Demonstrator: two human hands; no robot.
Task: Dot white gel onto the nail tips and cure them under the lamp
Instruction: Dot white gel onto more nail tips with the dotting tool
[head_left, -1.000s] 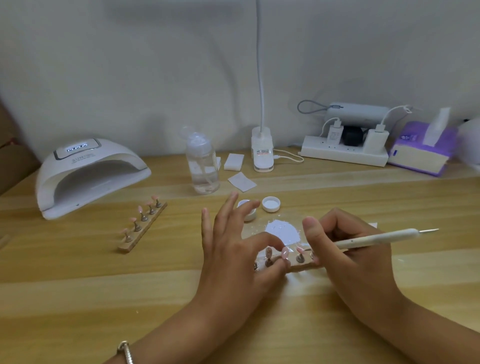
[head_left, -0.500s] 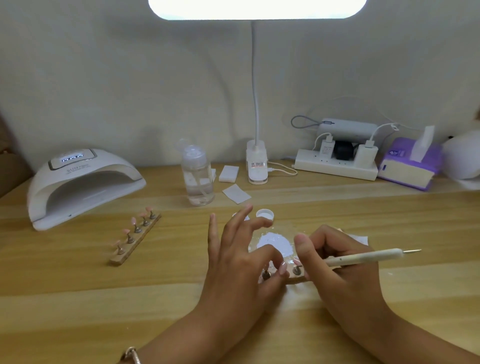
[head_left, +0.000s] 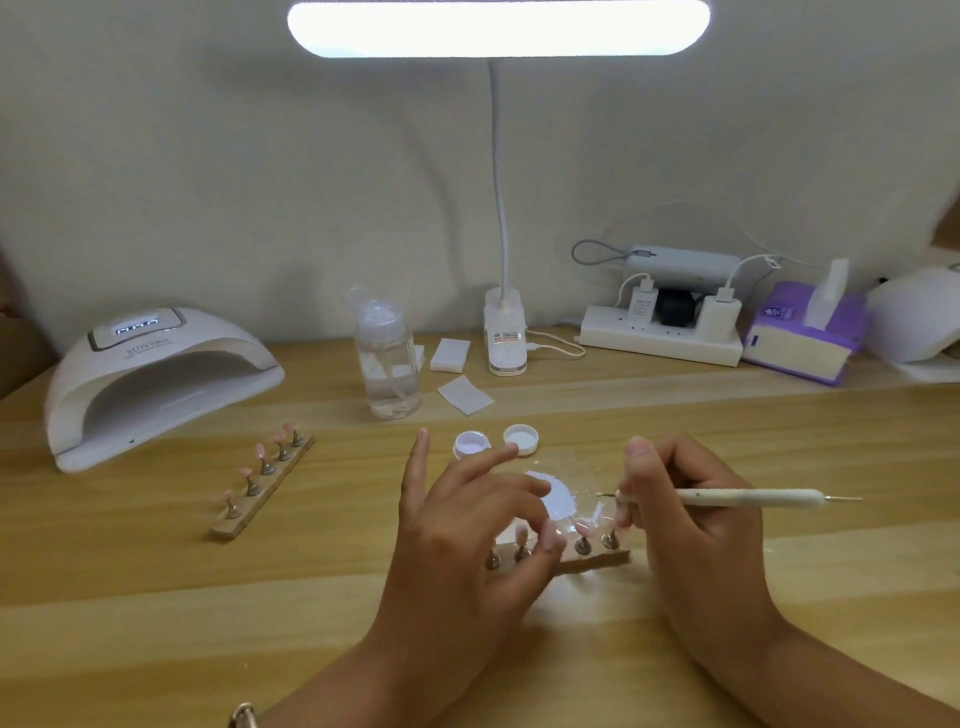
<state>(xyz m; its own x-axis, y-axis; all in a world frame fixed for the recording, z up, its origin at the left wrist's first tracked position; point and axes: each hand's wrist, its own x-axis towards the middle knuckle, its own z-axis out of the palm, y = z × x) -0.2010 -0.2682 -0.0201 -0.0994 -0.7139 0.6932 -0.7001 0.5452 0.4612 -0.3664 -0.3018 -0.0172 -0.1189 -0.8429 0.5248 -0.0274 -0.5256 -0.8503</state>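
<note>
Far out to the left of the left hand (head_left: 467, 540) stood the white curing lamp (head_left: 161, 374), its open mouth facing the desk. Between that lamp and the left hand lay a wooden strip (head_left: 262, 486) set slantwise, carrying a row of pink nail tips on small stands. Beyond the left hand's fingers stood a clear bottle (head_left: 387, 364), with two white pads (head_left: 450, 355) just to its right, and nearer the fingertips an open gel pot (head_left: 471, 446) beside its lid (head_left: 521, 439).

The left hand was spread wide, its outer fingers straight and fanned. Its thumb pressed on a second wooden strip (head_left: 597, 560) of nail tips lying crosswise in front of both hands. I could not tell whether a finger pinched that strip from behind. Straight beyond the gap between the hands rose the desk lamp (head_left: 498, 28), lit, on its clipped base.

Between the two hands, just behind the second strip, a patch of white gel (head_left: 553, 496) lay on a clear sheet. The right hand (head_left: 691, 525) was curled around a white dotting pen (head_left: 748, 499), held nearly level, its left metal point over the sheet's edge.

Beyond the right hand sat a power strip (head_left: 660, 340) with chargers, and further right a purple tissue pack (head_left: 802, 332).
</note>
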